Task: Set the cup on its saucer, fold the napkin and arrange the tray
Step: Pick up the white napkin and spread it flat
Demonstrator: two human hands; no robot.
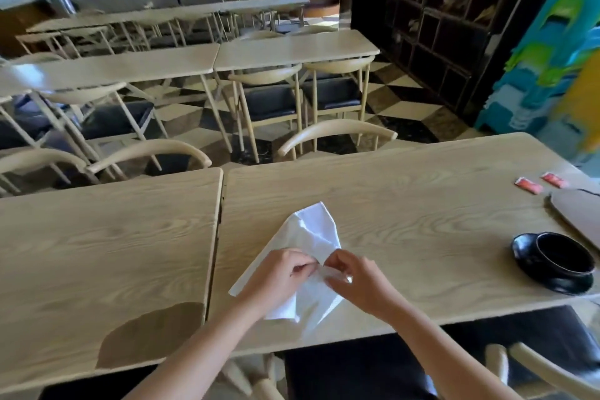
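A white napkin [311, 234] lies partly folded and creased on the light wooden table [422, 204], near its front edge. My left hand [279, 273] and my right hand [354, 276] meet over its middle, each pinching the fabric between thumb and fingers. A black cup [563, 258] stands on its black saucer [526, 265] at the right. Beyond the cup, the edge of a wooden tray [578, 211] reaches in from the right border, mostly cut off.
Two red sachets [529, 186] lie on the table behind the tray. A second table [97, 253] adjoins on the left with a narrow gap between them. Chair backs [334, 130] line the far edge. A dark chair seat [357, 367] is below me.
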